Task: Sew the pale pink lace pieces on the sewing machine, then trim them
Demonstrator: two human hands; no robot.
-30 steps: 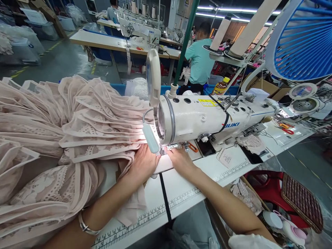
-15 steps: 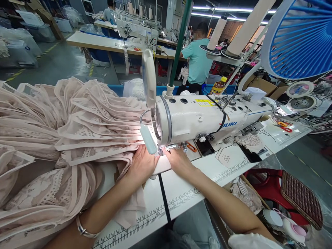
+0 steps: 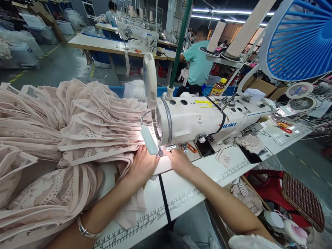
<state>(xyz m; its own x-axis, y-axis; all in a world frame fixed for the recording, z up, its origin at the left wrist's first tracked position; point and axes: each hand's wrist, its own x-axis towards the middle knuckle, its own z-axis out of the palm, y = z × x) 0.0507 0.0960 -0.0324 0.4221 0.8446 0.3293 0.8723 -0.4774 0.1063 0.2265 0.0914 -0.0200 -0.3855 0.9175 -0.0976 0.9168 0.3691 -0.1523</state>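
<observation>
Pale pink lace fabric (image 3: 77,124) lies heaped in folded layers across the left of the white table (image 3: 181,197), and 1 edge of it runs under the head of the white sewing machine (image 3: 204,119). Blue letters on the machine's side read "UKI"; a black cable hides what comes before them. A yellow label (image 3: 206,102) sits on top of the machine, its print too small to read.

Both hands lie flat on the fabric at the needle. The left hand (image 3: 141,164) presses down with fingers spread and extended, gripping nothing, fingertips beside the small white lamp (image 3: 149,140). The right hand (image 3: 178,160) lies palm down just right of it, fingers stretched toward the presser foot, their tips hidden by the machine. A silver bracelet (image 3: 84,228) circles the left wrist.

Ruler markings (image 3: 155,214) are printed along the table's near edge. Orange scissors (image 3: 192,148) lie behind the right hand. A blue fan (image 3: 301,38) hangs upper right, and a person in a teal shirt (image 3: 198,62) stands beyond.
</observation>
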